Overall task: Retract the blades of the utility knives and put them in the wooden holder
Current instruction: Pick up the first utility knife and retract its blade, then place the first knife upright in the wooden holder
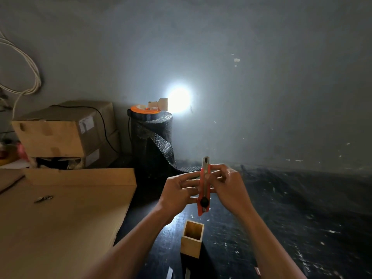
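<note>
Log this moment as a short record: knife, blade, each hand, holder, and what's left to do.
knife: orange utility knife, held upright above the table
blade: still extended past the top of the handle
left hand: grips the knife's left side
right hand: grips the knife's right side
holder: wooden holder, upright on the dark table, looks empty, below the knife
remaining: retract blade, then drop knife in holder

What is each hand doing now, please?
Left hand: closed on the orange utility knife, blade still out.
Right hand: closed on the same knife from the other side.
</note>
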A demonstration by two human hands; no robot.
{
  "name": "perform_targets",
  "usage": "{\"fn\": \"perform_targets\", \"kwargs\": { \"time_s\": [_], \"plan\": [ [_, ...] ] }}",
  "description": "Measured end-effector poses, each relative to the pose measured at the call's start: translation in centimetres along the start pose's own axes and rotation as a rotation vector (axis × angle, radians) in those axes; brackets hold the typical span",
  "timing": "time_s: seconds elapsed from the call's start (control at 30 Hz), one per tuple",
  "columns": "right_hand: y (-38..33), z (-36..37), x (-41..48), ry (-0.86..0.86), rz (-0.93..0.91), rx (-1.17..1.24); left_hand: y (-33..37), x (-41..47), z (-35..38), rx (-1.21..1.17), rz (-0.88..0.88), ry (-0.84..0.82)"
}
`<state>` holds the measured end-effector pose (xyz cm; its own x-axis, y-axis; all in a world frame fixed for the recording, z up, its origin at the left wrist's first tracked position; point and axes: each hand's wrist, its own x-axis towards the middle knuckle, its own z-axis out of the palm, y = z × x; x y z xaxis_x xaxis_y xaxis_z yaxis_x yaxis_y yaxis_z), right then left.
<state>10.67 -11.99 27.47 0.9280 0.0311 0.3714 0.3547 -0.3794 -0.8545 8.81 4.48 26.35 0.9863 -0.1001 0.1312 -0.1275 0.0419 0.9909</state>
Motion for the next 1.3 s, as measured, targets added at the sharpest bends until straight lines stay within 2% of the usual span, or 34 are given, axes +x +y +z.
{"fn": "perform_targets", "kwargs": {
  "time_s": [0.1, 0.27, 0.43, 0.57, 0.83, 0.97, 1.1, 1.3],
  "plan": [
    [1.5, 0.6, -0.1, -0.017, 0.004, 0.0, -2.6, 0.8, -0.4, -0.022, -0.104, 0.051],
    [4.8, 1.8, 0.1, -0.036, 0.088, 0.028, -9.8, 1.9, -1.9, 0.283, -0.258, 0.062],
    [9.8, 3.5, 0.8, -0.043, 0.165, -0.052, -14.8, 2.6, -1.8, 0.622, -0.344, -0.047],
    [13.5, 5.3, 1.2, -0.051, 0.245, -0.121, -18.0, 3.9, -1.6, 0.767, -0.386, -0.149],
    [18.6, 8.1, 1.6, -0.104, 0.331, -0.157, -23.1, 7.0, -2.0, 0.887, -0.435, -0.352],
    [19.9, 9.4, 1.6, -0.15, 0.365, -0.186, -23.9, 8.2, -2.5, 0.922, -0.35, -0.43],
    [21.0, 10.3, 1.4, -0.181, 0.392, -0.239, -24.2, 8.6, -2.8, 0.914, -0.287, -0.431],
    [22.5, 11.0, 1.2, -0.19, 0.429, -0.303, -24.0, 8.5, -2.8, 0.907, -0.288, -0.361]
  ]
}}
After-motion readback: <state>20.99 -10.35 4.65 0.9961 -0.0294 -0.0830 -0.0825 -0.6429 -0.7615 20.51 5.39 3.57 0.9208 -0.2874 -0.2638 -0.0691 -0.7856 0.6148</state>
